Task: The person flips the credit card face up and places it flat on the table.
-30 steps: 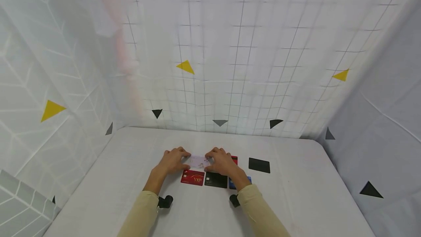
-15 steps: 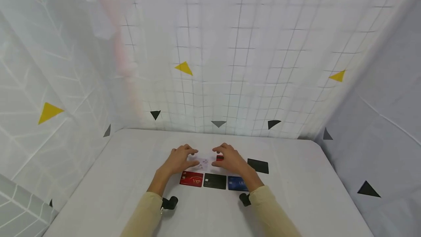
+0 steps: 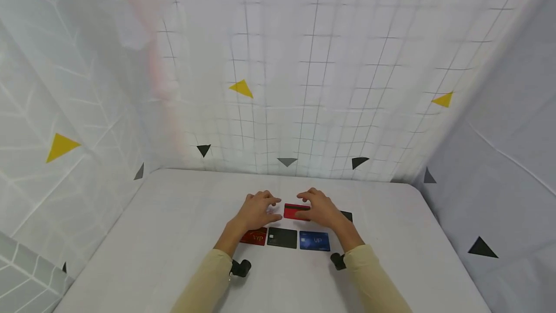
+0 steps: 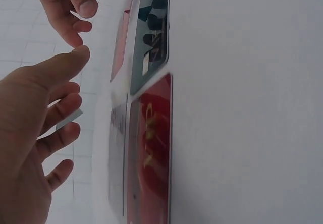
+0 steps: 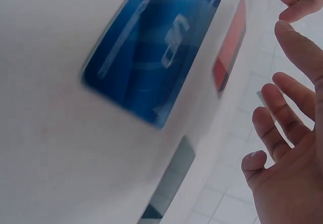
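Observation:
My left hand hovers over the left end of the back row of cards, its fingers loosely curved and holding nothing. Beneath it a pale card, mostly hidden in the head view, lies flat. My right hand, also holding nothing, is over the right end of a red card with a dark stripe. That red card lies between both hands. In the front row are a red VIP card, a dark VIP card and a blue VIP card. Behind the right wrist a black card is partly covered.
All the cards lie on a white-covered table. White curtain-like sheets with grid lines and triangles rise behind it and at both sides. A small black device sits at each wrist.
Both hands have come away from the pale card and shifted right, the right one farther. The striped red card, mostly covered before, now shows between them. The blue card is uncovered.

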Demonstrator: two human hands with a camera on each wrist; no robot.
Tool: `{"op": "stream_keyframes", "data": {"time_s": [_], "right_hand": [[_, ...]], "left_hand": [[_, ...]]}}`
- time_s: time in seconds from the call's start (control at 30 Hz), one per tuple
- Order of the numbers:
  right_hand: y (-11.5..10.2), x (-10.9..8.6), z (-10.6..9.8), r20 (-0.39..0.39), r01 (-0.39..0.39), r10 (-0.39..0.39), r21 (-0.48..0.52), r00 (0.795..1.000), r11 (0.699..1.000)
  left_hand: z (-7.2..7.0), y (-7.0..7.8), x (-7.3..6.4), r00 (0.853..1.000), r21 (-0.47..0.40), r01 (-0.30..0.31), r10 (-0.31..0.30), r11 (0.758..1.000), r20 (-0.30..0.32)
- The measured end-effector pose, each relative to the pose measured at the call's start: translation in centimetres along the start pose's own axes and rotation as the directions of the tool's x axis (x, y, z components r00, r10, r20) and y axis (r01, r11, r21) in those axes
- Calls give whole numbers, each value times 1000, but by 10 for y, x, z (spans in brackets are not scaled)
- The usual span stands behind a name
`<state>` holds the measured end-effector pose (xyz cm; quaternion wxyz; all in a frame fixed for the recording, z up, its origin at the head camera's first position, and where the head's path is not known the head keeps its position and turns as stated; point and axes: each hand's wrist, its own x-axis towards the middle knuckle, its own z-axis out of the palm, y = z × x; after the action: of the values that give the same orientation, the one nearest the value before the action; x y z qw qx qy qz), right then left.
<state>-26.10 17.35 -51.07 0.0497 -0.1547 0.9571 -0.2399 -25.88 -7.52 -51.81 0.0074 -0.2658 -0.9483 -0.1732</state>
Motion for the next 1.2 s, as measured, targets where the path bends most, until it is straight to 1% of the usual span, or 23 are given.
{"op": "stream_keyframes", "data": {"time_s": [0.07,0.17,0.3,0.43,0.5,0.67,0.87,1.0,1.2], "right_hand": [[5,-2,-1,0,-23,23,-18,1000,1000],[11,-4,-2,11,-49,49,-40,999,998],[16,-6,-2,31,-65,68,-82,997,994],[22,-6,0,28,-86,90,-133,996,987],[24,-6,1,24,-92,96,-142,995,986],[26,-7,3,12,-92,94,-126,995,988],[26,-7,6,7,-103,104,-93,995,990],[26,-6,7,21,-110,112,-69,994,992],[26,-6,9,15,-119,120,-53,993,991]], "left_hand": [[2,4,4,1000,23,0,-1,1000,6],[7,7,8,1000,52,17,-19,998,24],[12,10,13,998,104,38,-42,994,41],[17,12,20,997,161,48,-58,986,54],[20,12,22,996,178,57,-68,982,59],[23,13,24,994,190,70,-86,979,73],[22,13,23,995,208,65,-80,976,66],[22,13,23,995,207,65,-80,976,64],[21,13,22,996,191,64,-76,980,56]]}}
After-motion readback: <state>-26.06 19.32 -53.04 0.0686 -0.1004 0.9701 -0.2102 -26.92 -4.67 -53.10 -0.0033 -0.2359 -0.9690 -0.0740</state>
